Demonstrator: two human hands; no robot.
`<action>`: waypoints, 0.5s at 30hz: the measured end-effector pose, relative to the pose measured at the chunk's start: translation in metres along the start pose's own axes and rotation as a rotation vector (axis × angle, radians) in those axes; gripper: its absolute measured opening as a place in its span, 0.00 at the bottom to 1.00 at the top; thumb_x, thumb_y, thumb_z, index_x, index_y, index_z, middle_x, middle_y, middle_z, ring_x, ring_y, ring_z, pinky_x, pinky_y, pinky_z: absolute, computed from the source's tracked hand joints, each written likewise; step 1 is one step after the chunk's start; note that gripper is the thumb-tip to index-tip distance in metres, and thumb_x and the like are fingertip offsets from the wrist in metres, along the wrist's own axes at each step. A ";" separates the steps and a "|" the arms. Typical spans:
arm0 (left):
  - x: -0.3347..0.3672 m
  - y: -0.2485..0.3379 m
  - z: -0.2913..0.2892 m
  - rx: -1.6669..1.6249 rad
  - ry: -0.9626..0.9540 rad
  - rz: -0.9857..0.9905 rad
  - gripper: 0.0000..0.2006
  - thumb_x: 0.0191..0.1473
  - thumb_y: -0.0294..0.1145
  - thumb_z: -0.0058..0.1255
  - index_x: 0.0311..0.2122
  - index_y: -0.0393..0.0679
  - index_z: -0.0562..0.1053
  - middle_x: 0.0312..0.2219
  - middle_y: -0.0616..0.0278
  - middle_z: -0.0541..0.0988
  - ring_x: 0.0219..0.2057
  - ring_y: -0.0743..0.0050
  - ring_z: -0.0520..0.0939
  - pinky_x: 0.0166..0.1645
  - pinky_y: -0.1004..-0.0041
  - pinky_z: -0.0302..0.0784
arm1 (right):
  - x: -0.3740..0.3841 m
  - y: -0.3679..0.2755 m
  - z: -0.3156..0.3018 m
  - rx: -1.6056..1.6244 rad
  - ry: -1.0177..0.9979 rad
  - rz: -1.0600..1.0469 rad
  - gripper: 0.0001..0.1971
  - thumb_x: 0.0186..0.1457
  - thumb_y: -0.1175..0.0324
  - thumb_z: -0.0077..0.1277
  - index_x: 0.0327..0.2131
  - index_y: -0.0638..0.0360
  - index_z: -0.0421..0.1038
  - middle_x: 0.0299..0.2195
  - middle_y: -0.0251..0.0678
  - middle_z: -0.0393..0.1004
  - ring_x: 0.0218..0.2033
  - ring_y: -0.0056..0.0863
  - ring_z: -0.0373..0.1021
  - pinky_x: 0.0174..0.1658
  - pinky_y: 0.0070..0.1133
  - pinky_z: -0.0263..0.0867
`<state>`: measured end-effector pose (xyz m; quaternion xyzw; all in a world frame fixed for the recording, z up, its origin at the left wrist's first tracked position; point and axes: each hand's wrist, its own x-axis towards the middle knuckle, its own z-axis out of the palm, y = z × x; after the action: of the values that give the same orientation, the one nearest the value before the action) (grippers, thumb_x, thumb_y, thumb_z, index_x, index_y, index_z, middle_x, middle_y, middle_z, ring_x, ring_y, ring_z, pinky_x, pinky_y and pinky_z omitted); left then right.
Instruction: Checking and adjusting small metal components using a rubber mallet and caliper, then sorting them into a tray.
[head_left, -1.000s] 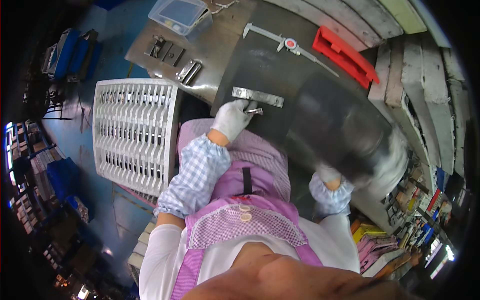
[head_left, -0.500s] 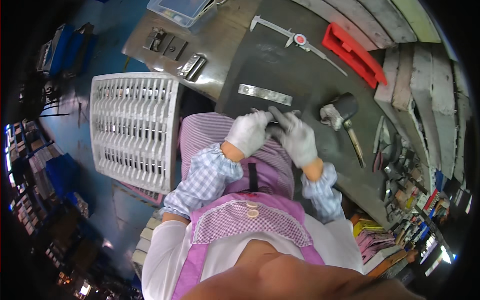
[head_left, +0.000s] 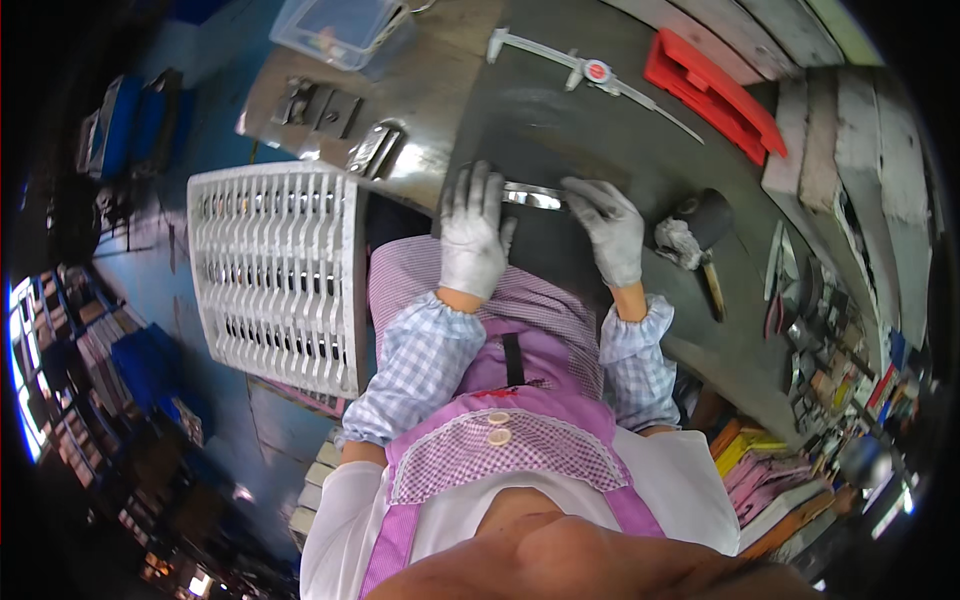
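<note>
A thin shiny metal strip [head_left: 532,196] lies crosswise on the dark work surface [head_left: 540,135], between my two gloved hands. At its left end my left hand [head_left: 472,235] is laid flat, fingers stretched away from me and thumb out to the side. My right hand [head_left: 611,232] reaches to the strip's other end, with its fingers extended and slightly bent; its fingertips seem to touch that end. Neither hand visibly grips it. Right of my right hand rests a dark-headed mallet [head_left: 708,218] with a whitish wrapping near its wooden handle.
A dial caliper [head_left: 597,72] and a red holder [head_left: 712,95] lie farther back. Metal fixtures [head_left: 375,150] and a clear plastic box [head_left: 340,30] stand at the back left. A white slotted rack [head_left: 278,275] is beside my left arm. Pliers [head_left: 778,275] lie at the right.
My hands were close together in front of the strip; they have moved apart and forward to its two ends. The left fingers have straightened. The strip appears shinier now.
</note>
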<state>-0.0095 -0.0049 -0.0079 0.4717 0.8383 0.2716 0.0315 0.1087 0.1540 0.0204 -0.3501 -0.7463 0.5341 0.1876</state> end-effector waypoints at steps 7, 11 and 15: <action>-0.001 0.000 0.011 0.067 0.061 0.014 0.37 0.57 0.39 0.55 0.66 0.33 0.55 0.65 0.40 0.60 0.67 0.36 0.60 0.70 0.44 0.55 | -0.017 0.043 0.007 -0.275 0.343 -0.303 0.11 0.49 0.68 0.65 0.39 0.46 0.85 0.37 0.28 0.80 0.36 0.31 0.74 0.44 0.30 0.65; -0.001 0.000 0.016 0.061 0.072 0.021 0.38 0.55 0.38 0.57 0.66 0.35 0.56 0.65 0.41 0.60 0.67 0.36 0.60 0.70 0.42 0.54 | -0.017 0.041 0.000 -0.297 0.331 -0.342 0.11 0.48 0.70 0.65 0.37 0.47 0.84 0.37 0.27 0.80 0.35 0.31 0.74 0.44 0.30 0.65; -0.001 0.005 0.015 0.065 0.074 -0.008 0.38 0.55 0.38 0.57 0.66 0.34 0.56 0.65 0.41 0.60 0.67 0.36 0.60 0.70 0.43 0.54 | -0.019 0.041 -0.004 -0.278 0.303 -0.319 0.12 0.48 0.73 0.64 0.38 0.49 0.84 0.38 0.30 0.80 0.37 0.32 0.75 0.45 0.30 0.68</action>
<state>-0.0006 0.0028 -0.0186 0.4587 0.8492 0.2612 -0.0141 0.1378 0.1507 -0.0140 -0.3264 -0.8217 0.3317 0.3291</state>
